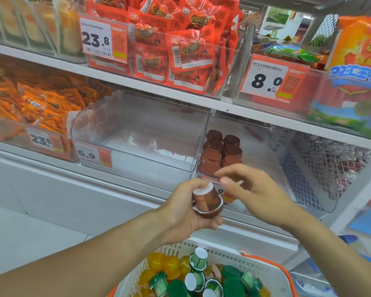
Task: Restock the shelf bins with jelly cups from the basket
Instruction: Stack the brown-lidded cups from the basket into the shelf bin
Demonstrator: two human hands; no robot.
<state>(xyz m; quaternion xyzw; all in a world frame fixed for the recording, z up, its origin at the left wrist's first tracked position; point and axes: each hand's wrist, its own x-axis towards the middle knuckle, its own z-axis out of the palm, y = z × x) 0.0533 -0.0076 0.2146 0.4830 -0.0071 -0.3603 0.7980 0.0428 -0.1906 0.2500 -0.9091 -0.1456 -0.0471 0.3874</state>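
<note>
My left hand (187,213) grips brown jelly cups (207,200), at least two stacked against each other, in front of the lower shelf. My right hand (251,187) hovers just right of them, fingers apart and holding nothing. Behind the hands, a clear shelf bin (266,146) holds several brown jelly cups (221,153) lined up along its left side. To its left stands a clear bin (191,168) with nothing in it. At the bottom, a white basket (263,273) with orange trim holds several green (198,261) and yellow jelly cups (165,264).
The upper shelf carries red snack packets (180,50) behind a 23.8 price tag and a bin tagged 8.0 (268,80). Orange snack packets (34,106) fill the lower left bin. A white mesh basket (321,166) stands at the right of the shelf.
</note>
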